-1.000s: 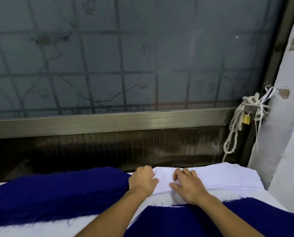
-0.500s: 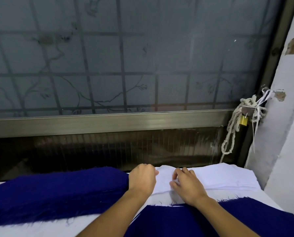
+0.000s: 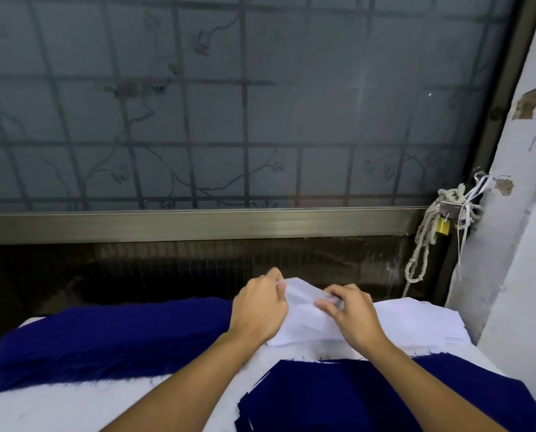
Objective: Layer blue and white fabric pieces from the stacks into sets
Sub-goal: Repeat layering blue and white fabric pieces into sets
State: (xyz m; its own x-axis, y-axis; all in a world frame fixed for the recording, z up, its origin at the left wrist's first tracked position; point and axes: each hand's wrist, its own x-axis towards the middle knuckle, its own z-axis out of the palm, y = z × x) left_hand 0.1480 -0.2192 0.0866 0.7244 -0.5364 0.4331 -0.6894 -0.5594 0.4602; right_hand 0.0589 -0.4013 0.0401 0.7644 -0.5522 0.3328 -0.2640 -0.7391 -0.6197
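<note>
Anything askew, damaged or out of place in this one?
Minor only. The near blue pile is fanned unevenly along its left edge, and the white stack is stepped at its right end. The far blue stack has a frayed near edge. Plaster is chipped off the wall at upper right.

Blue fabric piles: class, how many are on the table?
2. The left blue pile lies beside the left hand; the near blue pile lies nearest the camera. More may be out of frame.
</note>
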